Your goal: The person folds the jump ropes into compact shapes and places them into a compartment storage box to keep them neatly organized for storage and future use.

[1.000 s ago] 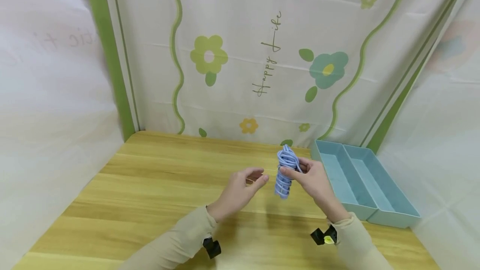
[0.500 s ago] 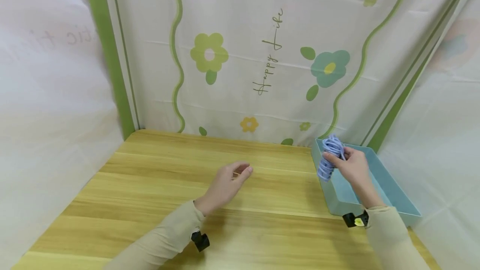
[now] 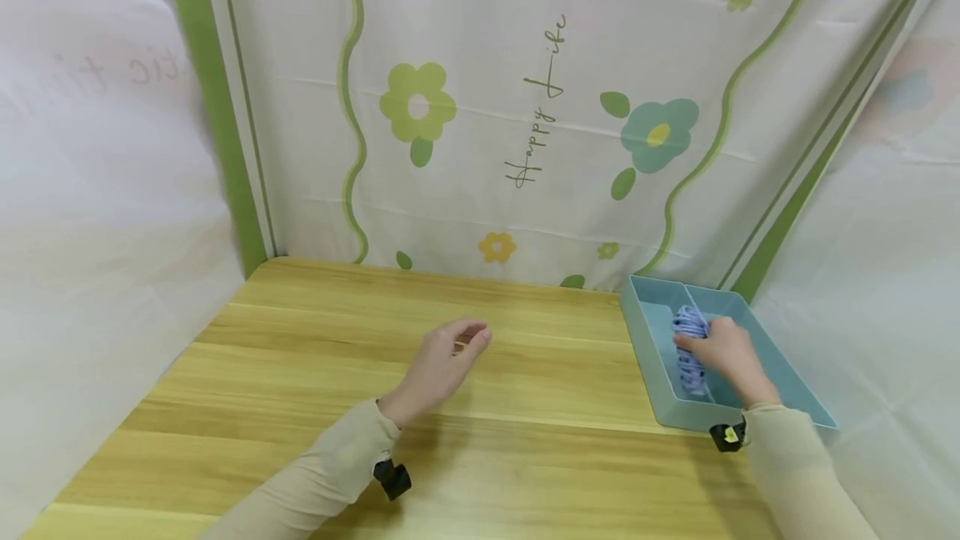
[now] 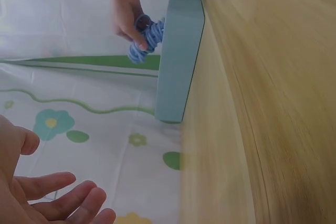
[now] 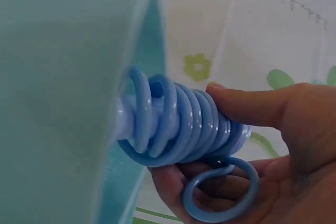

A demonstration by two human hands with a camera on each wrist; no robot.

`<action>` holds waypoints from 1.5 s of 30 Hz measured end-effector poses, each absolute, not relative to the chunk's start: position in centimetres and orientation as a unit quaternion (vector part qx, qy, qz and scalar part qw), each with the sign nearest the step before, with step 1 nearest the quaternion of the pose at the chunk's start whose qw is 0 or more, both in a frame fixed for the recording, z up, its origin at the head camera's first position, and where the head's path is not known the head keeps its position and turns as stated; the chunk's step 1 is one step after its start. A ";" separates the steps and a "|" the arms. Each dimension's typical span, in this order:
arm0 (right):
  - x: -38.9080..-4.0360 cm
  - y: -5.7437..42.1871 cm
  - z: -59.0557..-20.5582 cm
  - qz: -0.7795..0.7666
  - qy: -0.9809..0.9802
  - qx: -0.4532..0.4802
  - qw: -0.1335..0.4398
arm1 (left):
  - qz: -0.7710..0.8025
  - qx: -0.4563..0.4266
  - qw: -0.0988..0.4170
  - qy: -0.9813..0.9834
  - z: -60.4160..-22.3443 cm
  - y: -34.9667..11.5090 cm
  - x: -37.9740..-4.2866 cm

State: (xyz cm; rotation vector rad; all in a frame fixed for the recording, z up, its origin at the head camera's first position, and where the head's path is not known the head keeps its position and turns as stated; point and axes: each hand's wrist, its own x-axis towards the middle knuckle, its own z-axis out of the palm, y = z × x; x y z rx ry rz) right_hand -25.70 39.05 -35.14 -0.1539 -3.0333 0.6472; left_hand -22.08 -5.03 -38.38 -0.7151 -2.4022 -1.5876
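Note:
A bundle of light blue cord [image 3: 690,322], wound in tight coils, is in my right hand [image 3: 731,357], with the thumb on one side and fingers on the other. It is over the left compartment of a pale blue two-part box [image 3: 647,365]. In the left wrist view the cord [image 4: 152,35] stands partly above the box's rim, its lower end hidden by the wall. Close up in the right wrist view, the coils [image 5: 194,121] look glossy and one loose loop hangs near the palm. My left hand [image 3: 435,365] hovers over the table, fingers loosely bent, holding nothing.
The wooden table [image 3: 337,340] spreads left of the box. A white curtain [image 3: 480,107] with printed flowers hangs at its back edge, and white sheets close off both sides. The box stands at the back right, near the right-hand sheet.
My right hand has carried the cord bundle rightward from mid-table, then down into the box's left compartment. The left hand has drawn back a little to the left.

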 end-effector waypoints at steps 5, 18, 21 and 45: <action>-26.4 39.6 -37.2 0.199 -0.979 -0.029 -0.035 | -0.528 -0.244 0.089 -0.809 -38.5 -5.3 -22.2; -26.7 40.4 -38.9 0.144 -0.988 0.009 -0.060 | -0.522 -0.237 0.087 -0.815 -38.8 -5.8 -22.3; -26.5 40.1 -39.0 0.106 -0.993 0.034 -0.047 | -0.523 -0.230 0.086 -0.816 -38.7 -5.9 -22.5; -24.0 38.5 -37.2 0.114 -0.988 0.024 0.099 | -0.483 -0.194 0.113 -0.847 -38.5 -8.7 -23.4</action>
